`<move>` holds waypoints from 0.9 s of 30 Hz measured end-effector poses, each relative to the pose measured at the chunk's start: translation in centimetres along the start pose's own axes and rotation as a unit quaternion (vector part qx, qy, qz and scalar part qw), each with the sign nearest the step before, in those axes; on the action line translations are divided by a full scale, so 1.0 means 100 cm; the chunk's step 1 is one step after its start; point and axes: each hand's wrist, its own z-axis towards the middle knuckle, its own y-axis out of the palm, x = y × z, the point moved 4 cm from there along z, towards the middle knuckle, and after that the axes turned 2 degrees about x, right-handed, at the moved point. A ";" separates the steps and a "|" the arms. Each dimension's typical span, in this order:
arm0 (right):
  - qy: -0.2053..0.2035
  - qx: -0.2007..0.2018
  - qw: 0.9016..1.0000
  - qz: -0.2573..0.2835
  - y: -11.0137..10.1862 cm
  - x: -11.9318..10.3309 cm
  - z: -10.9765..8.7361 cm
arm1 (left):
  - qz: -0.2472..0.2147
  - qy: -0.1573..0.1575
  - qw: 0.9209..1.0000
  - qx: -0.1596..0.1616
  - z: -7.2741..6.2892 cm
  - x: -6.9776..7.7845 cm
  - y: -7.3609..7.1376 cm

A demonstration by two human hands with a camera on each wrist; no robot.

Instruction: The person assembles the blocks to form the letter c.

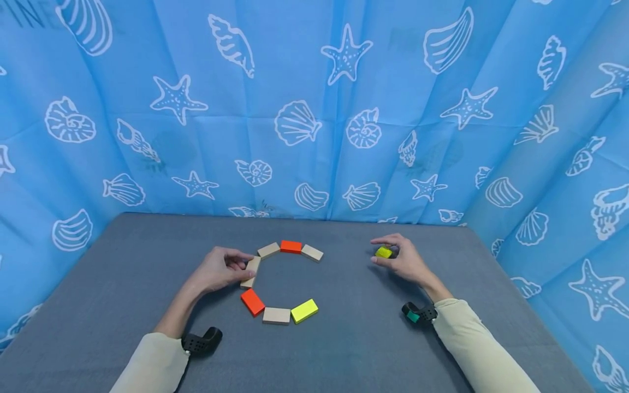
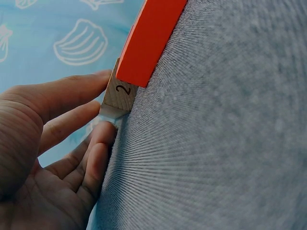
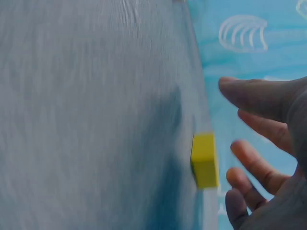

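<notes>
My left hand (image 1: 216, 271) holds a plain wooden block (image 1: 253, 265) at the left of a curved row, thumb toward its near end and index finger toward its far end. In the left wrist view, the fingertips are right at a wooden block (image 2: 121, 91) marked "2", partly hidden behind a red-orange block (image 2: 151, 40). To the right, my right hand (image 1: 409, 263) is around a small yellow block (image 1: 383, 252) on the table, thumb and fingers spread. The right wrist view shows a gap between those fingers and the yellow block (image 3: 205, 163).
The row continues with a wooden block (image 1: 268, 250), a red-orange block (image 1: 291, 246) and another wooden block (image 1: 312, 252) at the far side. Nearer are a red-orange block (image 1: 253, 302), a wooden block (image 1: 277, 316) and a yellow block (image 1: 304, 310). A blue shell-patterned curtain (image 1: 314, 164) borders the grey table (image 1: 354, 349).
</notes>
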 end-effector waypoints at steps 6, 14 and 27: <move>0.038 -0.018 0.998 -0.041 -0.007 0.017 -0.001 | -0.001 -0.001 1.000 -0.001 0.000 0.000 0.000; 0.018 -0.060 0.997 -0.042 -0.001 0.014 -0.003 | -0.002 0.006 1.000 -0.003 0.000 0.000 0.000; -0.056 -0.154 0.986 0.002 0.043 -0.032 -0.009 | 0.000 0.006 1.000 -0.004 0.000 0.000 0.000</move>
